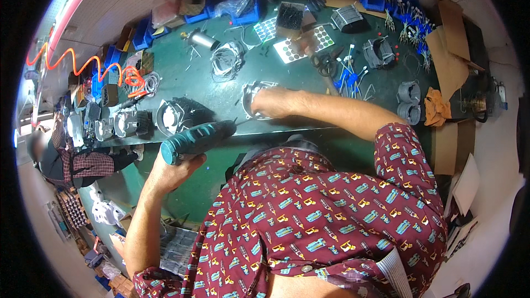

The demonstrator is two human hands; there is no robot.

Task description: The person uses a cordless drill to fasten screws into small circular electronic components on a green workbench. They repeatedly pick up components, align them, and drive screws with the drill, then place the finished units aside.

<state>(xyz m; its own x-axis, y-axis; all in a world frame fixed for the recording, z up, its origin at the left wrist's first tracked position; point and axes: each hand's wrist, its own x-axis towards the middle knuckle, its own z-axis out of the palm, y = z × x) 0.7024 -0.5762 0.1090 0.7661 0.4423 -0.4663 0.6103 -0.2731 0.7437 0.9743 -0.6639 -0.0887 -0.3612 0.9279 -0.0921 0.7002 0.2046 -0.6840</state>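
My left hand [174,173] is wrapped round the grip of a teal cordless drill [200,140]. Its thin bit points right, at the near edge of the green workbench [309,115]. Over a round grey metal housing [248,98] near that edge lies my right hand [276,102], fingers bent down into or onto it; the fingertips and whatever they hold are hidden. Just left of this housing, beyond the drill, sits a black finned lamp-like housing [190,112] with a pale round inside.
Finned housings [132,123] line the bench's left edge below an orange coiled hose [72,58]. Behind are a cable coil [227,62], sticker sheets [287,51], scissors [324,65] and blue-ended wires [350,77]. Grey rings [409,94] and an orange cloth [437,107] lie right. Another person [77,163] is far left.
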